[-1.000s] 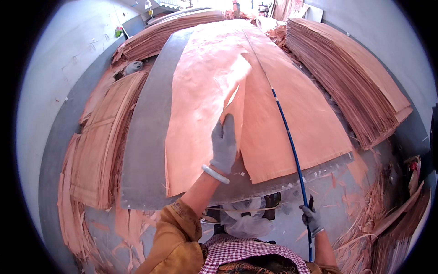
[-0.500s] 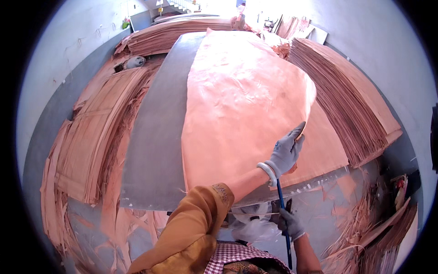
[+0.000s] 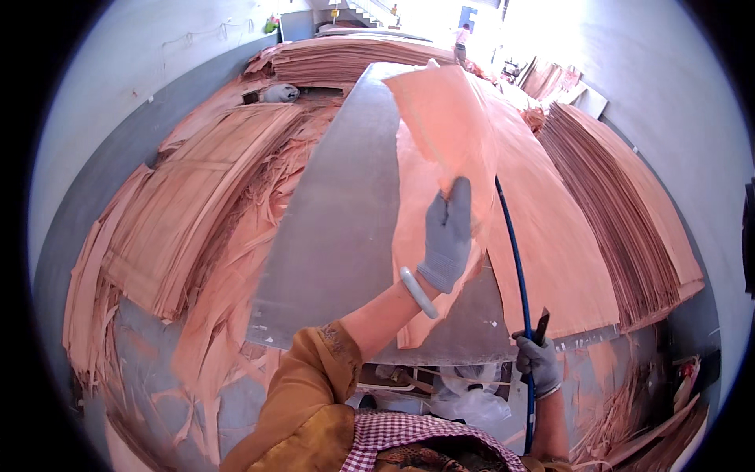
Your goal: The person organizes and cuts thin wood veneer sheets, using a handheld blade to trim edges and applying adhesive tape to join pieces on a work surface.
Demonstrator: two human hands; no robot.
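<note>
In my gloved left hand (image 3: pixel 448 240) is the lifted edge of a thin pinkish wood veneer sheet (image 3: pixel 444 110); the sheet curls up and over toward the left above the grey tabletop (image 3: pixel 330 212). My gloved right hand (image 3: pixel 538 366), lower right at the table's near edge, is closed around a long thin blue rod (image 3: pixel 519 275). A dark, short knife-like tool (image 3: pixel 542 324) sticks up from the same fist; its exact kind is unclear. The rod reaches forward over a second veneer sheet (image 3: pixel 558 252) lying flat on the right of the table.
A tall veneer stack (image 3: pixel 629 212) stands along the right, a lower stack (image 3: pixel 197 197) along the left, and another pile (image 3: pixel 354 61) at the far end. Torn veneer strips (image 3: pixel 244 252) litter the floor. Another person (image 3: pixel 462 43) stands far back. Clear plastic (image 3: pixel 472 405) lies below the near edge.
My left hand has moved left and forward, folding the veneer's right side over and baring the sheet and tabletop at right. My right hand has risen with the rod, which now points farther up the table.
</note>
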